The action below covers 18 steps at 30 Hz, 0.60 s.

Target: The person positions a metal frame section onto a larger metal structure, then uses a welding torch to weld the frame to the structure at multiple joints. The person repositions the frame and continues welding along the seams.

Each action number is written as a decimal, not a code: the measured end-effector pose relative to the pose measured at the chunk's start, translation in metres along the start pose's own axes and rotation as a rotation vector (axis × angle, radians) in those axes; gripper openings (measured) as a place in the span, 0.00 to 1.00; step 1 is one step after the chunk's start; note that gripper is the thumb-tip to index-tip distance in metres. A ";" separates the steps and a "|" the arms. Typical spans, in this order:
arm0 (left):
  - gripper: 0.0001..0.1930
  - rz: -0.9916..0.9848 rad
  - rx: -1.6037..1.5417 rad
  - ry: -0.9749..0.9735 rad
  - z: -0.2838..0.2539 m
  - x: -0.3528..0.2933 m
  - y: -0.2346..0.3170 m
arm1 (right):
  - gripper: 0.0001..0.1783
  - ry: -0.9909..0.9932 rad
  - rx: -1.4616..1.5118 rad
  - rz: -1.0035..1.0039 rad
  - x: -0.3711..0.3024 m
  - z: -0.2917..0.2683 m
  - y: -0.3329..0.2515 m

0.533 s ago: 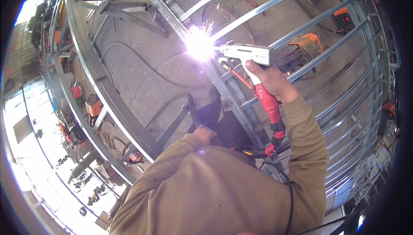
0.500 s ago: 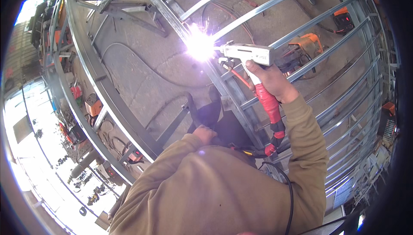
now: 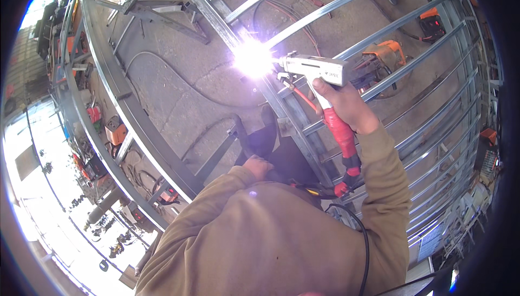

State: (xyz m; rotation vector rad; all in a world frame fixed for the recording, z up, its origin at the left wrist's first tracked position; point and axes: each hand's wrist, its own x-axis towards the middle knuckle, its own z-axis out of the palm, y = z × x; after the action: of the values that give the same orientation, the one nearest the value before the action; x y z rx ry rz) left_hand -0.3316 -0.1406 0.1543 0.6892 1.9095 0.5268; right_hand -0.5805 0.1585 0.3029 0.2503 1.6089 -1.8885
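Observation:
My right hand (image 3: 349, 103) is wrapped round the grip of a silver-white welding gun (image 3: 317, 68), its thumb along the back. A red-wrapped cable (image 3: 341, 133) runs down from the grip beside my sleeve. At the nozzle, a white-violet glare (image 3: 253, 59) hides the spot where it meets the long rail of a grey metal frame (image 3: 295, 114). Close to my lap, my left hand (image 3: 257, 167) is closed with its fingers curled under, next to dark trousers; what it grips, if anything, is hidden.
Parallel metal bars (image 3: 417, 71) cross the frame on the right. A long steel beam (image 3: 143, 133) curves past on the left. On the concrete floor lie loose cables (image 3: 173, 74) and an orange-and-black machine (image 3: 387, 52). Metal trestle pieces (image 3: 162, 17) stand at the far left.
The gun, my right hand and the glare have shifted slightly to the right in view. The flying sparks above the glare are fewer. My left hand stays by my lap.

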 end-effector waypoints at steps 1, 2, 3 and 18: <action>0.17 -0.018 -0.001 -0.064 0.001 0.004 0.001 | 0.22 0.014 0.030 0.011 -0.006 0.000 0.000; 0.14 -0.003 -0.012 -0.011 0.003 0.004 0.002 | 0.22 0.027 0.061 0.023 -0.015 -0.001 0.000; 0.13 0.017 0.019 0.024 0.005 0.006 0.003 | 0.21 0.007 0.043 0.053 -0.024 -0.005 -0.001; 0.16 0.151 0.047 -0.102 0.006 0.038 0.033 | 0.23 0.011 -0.024 0.196 -0.088 -0.033 0.036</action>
State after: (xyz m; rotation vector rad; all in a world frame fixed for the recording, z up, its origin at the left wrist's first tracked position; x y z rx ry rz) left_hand -0.3319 -0.0907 0.1473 0.8789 1.7888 0.5324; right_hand -0.4992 0.2175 0.3119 0.3940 1.5528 -1.7206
